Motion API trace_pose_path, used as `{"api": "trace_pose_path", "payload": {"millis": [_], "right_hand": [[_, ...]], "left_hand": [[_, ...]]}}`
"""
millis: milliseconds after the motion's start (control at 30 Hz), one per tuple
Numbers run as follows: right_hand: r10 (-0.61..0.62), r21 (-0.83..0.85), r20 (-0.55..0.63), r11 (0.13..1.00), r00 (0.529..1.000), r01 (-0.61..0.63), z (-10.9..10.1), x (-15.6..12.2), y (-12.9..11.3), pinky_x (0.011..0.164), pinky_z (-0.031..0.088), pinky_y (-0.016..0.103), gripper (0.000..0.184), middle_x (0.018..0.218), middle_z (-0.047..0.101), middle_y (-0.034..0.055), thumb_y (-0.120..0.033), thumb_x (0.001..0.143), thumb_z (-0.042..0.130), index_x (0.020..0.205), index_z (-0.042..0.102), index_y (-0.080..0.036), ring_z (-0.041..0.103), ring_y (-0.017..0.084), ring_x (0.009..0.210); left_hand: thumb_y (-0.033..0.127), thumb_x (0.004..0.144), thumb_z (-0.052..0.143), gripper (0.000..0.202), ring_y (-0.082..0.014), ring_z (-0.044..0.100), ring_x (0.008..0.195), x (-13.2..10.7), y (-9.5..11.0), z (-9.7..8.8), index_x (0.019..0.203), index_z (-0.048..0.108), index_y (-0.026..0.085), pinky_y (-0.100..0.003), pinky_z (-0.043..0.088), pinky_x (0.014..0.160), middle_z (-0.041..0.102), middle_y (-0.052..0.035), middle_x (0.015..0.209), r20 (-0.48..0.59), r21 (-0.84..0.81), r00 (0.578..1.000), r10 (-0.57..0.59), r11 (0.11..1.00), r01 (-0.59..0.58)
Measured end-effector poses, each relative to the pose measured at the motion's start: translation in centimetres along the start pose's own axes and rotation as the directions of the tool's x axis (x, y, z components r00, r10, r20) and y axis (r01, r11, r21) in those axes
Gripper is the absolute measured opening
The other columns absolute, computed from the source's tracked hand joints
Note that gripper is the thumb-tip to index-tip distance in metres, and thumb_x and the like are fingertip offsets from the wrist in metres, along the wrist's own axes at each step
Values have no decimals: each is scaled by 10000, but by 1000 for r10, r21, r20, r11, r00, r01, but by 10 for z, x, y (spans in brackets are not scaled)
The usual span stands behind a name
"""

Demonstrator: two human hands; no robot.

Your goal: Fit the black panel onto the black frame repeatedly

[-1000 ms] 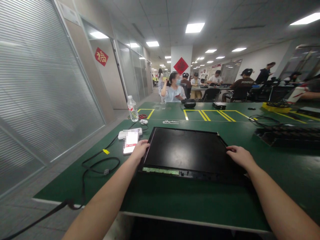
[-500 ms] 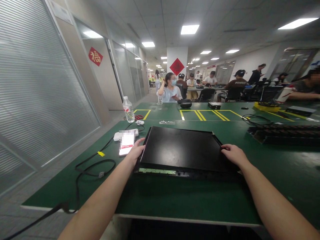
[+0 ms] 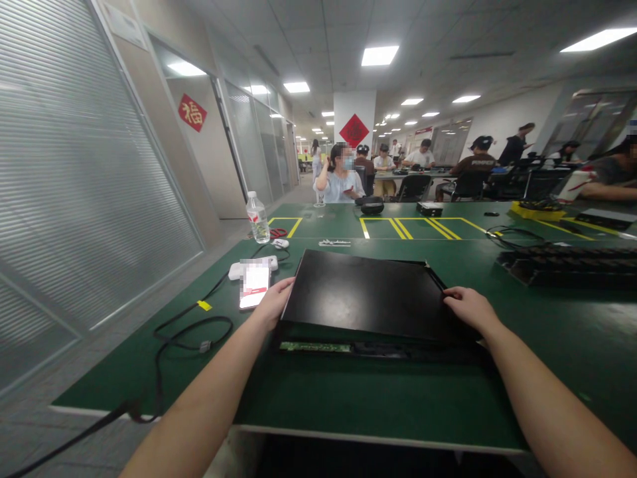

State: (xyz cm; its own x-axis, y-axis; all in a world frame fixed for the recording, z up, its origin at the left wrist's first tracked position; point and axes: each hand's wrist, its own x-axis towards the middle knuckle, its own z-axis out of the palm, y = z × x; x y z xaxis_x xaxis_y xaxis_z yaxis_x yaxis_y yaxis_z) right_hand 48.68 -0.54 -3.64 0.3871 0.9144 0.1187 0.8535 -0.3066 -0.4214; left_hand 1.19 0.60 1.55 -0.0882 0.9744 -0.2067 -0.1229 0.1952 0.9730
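Observation:
A flat black display panel (image 3: 363,292) lies in front of me, tilted, its near edge raised above a dark frame below. Along that frame's near side a green circuit board strip (image 3: 316,347) shows. My left hand (image 3: 279,300) grips the panel's left edge, fingers partly hidden by it. On the right edge, my right hand (image 3: 468,307) is closed with the thumb on top. A smartphone (image 3: 255,285) with a lit screen lies just left of my left hand.
A green table (image 3: 378,392) carries a black cable (image 3: 192,346), a water bottle (image 3: 257,218), a white power strip (image 3: 236,270) and red-handled scissors (image 3: 279,233). A long black ribbed object (image 3: 572,265) stands at right. A person (image 3: 341,176) sits across the table.
The panel's near and left edges have risen away from the frame, showing more of the circuit board strip. My left hand has closed further onto the panel's left edge.

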Motion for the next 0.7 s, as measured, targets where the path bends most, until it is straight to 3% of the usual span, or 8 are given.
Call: {"api": "trace_pose_path", "payload": {"millis": [300, 533, 700], "right_hand": [[-2, -8, -1, 1000, 1000, 2, 1, 4, 5, 806, 552, 364, 400, 1070, 784, 112, -358, 801, 592, 1098, 823, -222, 721, 297, 992], [-10, -13, 13, 1000, 1000, 11, 3, 6, 9, 804, 546, 371, 425, 1121, 776, 119, -368, 812, 577, 1130, 811, -211, 712, 310, 1037], [-5, 5, 9, 1000, 1000, 5, 3, 7, 8, 784, 547, 381, 386, 1074, 784, 113, -355, 800, 590, 1077, 820, -219, 717, 311, 991]], "left_hand": [[-8, 711, 596, 420, -175, 692, 519, 3, -3, -1, 1041, 805, 147, -258, 547, 534, 774, -42, 690, 24, -9, 999, -48, 999, 48], [-7, 627, 586, 396, -145, 661, 500, 8, -5, -4, 900, 823, 153, -213, 507, 485, 750, -30, 641, 8, 47, 1000, -15, 999, 15], [17, 596, 600, 378, -172, 670, 522, 10, -10, -6, 861, 830, 157, -250, 529, 523, 745, -37, 627, -28, 85, 999, 23, 996, -21]]}}
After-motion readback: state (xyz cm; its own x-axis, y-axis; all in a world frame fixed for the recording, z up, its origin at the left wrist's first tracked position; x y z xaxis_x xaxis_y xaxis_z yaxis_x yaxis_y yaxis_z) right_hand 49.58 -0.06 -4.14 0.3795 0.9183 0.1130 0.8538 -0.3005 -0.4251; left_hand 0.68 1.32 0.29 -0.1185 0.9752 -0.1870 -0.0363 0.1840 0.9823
